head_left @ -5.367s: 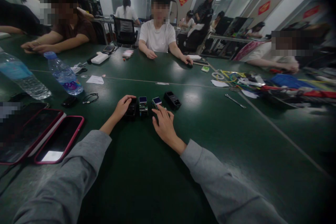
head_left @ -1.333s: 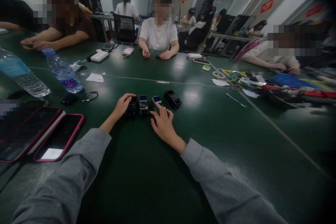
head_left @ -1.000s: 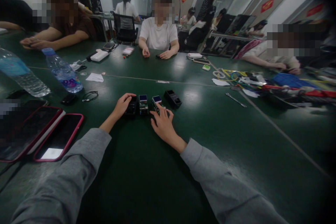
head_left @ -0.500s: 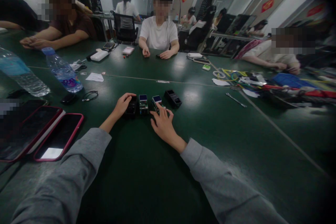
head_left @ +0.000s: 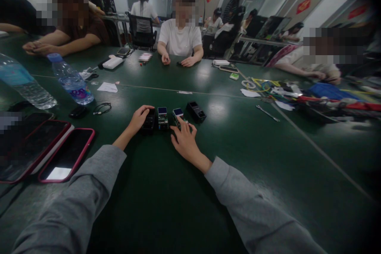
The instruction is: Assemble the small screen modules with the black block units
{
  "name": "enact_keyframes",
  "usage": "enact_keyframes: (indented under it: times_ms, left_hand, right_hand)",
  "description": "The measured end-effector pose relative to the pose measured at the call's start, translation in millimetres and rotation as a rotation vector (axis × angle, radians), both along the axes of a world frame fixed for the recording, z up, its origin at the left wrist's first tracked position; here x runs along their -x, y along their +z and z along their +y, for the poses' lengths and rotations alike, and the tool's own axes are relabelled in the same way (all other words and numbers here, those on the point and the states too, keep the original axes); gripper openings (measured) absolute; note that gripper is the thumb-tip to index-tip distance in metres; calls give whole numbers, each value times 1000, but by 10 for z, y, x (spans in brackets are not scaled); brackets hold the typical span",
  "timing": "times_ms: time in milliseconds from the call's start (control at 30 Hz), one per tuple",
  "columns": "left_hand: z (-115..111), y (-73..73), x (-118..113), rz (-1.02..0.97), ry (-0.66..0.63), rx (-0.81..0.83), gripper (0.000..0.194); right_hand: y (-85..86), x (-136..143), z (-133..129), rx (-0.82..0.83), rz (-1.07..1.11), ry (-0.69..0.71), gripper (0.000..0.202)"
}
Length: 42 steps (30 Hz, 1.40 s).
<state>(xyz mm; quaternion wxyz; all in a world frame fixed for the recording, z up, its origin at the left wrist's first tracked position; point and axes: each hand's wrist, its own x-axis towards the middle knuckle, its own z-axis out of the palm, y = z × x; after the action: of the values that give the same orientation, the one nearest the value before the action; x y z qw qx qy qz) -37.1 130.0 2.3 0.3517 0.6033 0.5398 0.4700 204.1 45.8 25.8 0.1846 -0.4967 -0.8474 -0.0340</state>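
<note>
Touching circuit board (head_left: 177, 113) — bottle label (head_left: 80, 95) possibly "en"

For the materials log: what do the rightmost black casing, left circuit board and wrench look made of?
Rightmost black casing: probably hard plastic, semi-matte; dark faces with soft highlights. Left circuit board: likely fibreglass laminate, green finish, given the small mounted parts; its smooth screen looks glass or clear plastic. Wrench: apparently bare steel, silvery with slight sheen.

One view, from your head; faces forward and down across the table (head_left: 154, 206); your left hand (head_left: 139, 119) and right hand (head_left: 188, 143) mid-frame, fairly near; person (head_left: 180, 39) opposite, farther off.
</note>
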Motion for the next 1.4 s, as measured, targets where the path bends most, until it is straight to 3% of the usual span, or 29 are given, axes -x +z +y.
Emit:
enact_keyframes:
  times_ms: [333, 1400]
  left_hand:
    - [37, -54, 19, 3, -5, -23, 30]
    - [-4, -5, -3, -28, -2, 10, 29]
  right_hand:
    - [-31, 6, 8, -7, 26, -2, 31]
    - [-34, 2, 9, -10, 15, 2, 31]
